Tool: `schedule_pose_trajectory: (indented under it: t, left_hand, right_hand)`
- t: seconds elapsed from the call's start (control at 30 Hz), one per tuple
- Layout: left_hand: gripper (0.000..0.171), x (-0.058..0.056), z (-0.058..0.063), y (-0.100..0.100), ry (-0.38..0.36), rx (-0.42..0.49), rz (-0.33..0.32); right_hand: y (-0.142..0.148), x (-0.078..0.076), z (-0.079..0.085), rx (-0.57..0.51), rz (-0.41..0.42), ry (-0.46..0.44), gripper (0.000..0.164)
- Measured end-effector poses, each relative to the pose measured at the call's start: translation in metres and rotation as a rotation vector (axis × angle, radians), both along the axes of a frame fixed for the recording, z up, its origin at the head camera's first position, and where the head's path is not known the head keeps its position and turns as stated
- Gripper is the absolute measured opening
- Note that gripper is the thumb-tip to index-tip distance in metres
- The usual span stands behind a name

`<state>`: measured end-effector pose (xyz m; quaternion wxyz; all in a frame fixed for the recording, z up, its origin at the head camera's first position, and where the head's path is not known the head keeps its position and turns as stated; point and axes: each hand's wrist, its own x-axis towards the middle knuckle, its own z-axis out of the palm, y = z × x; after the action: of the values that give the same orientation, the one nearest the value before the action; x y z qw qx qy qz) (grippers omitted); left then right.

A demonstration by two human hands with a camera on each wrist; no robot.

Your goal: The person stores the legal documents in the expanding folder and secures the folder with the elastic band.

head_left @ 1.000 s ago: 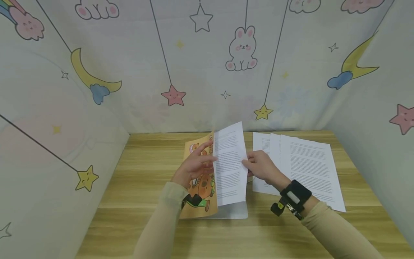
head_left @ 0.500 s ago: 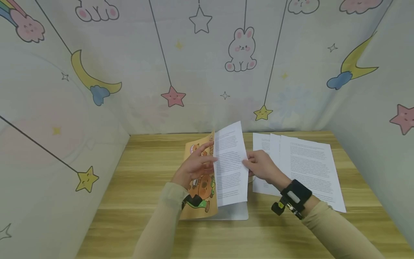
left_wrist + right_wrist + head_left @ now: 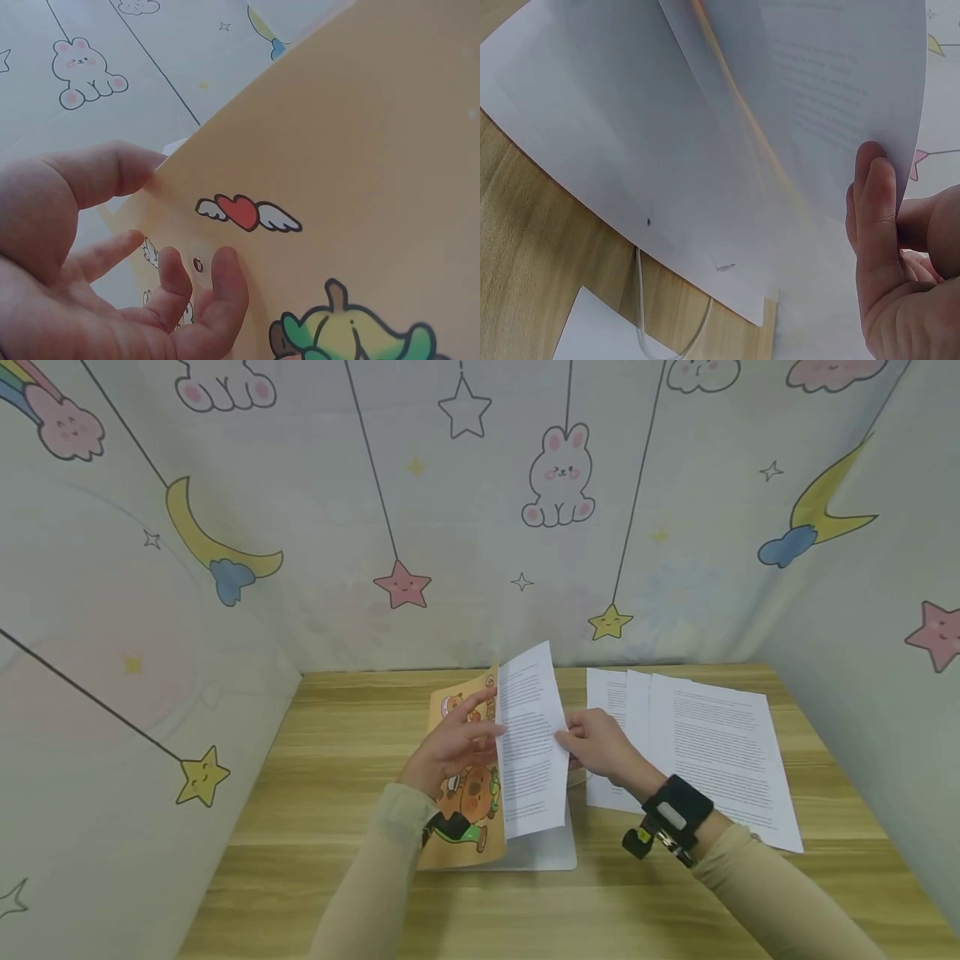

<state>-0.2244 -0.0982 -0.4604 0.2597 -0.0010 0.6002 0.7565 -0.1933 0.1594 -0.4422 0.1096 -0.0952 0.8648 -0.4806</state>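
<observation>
An orange cartoon-printed folder (image 3: 474, 789) lies on the table with its front cover lifted. My left hand (image 3: 453, 745) holds that cover by its free edge, thumb at the edge and bent fingers against the printed side (image 3: 236, 214). A printed sheet of paper (image 3: 531, 760) stands tilted beside the cover, above the folder's white inside (image 3: 622, 127). My right hand (image 3: 600, 745) pinches the sheet's right edge between thumb and fingers. In the right wrist view, bent fingers (image 3: 877, 202) press the back of the sheet.
Several printed sheets (image 3: 720, 752) lie fanned out on the right of the wooden table (image 3: 337, 760). A thin white cord (image 3: 640, 300) loops out from the folder's edge. A cartoon-printed curtain (image 3: 480, 543) hangs behind the table and along both sides.
My right hand has moved slightly left, bringing the sheet's right edge closer to the folder's cover. The left hand and the cover stay almost still.
</observation>
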Motion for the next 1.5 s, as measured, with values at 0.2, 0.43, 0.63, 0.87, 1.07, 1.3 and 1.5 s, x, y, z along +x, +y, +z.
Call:
schedule_pose_trajectory:
  t: [0.2,0.43,0.63,0.87,1.07,1.3,1.5]
  left_hand:
    - [0.083,0.0,-0.001,0.001,0.005,-0.009,0.0]
    - [0.081,0.001,0.0,0.002,0.016,-0.019,0.001]
    - [0.082,0.0,0.002,0.002,0.015,-0.015,-0.006]
    - [0.081,0.0,0.001,0.001,0.014,-0.011,-0.004]
    - [0.084,0.0,0.0,0.001,0.026,-0.01,-0.02]
    - [0.083,0.0,0.001,0.002,0.022,-0.003,-0.028]
    - [0.081,0.0,0.0,0.002,-0.003,0.006,-0.027]
  right_hand:
    - [-0.002,0.0,-0.001,0.002,-0.006,-0.007,0.024]
    - [-0.005,0.0,-0.003,0.022,-0.007,0.01,0.023]
    - [-0.005,-0.002,-0.004,0.028,-0.005,0.005,0.023]
    - [-0.004,-0.004,-0.003,0.016,-0.025,-0.012,0.022]
    - [-0.003,-0.007,-0.001,0.014,-0.048,-0.009,0.029]
    - [0.002,-0.012,0.0,0.05,-0.047,0.029,0.03]
    - [0.008,-0.015,0.003,0.066,-0.041,0.045,0.029]
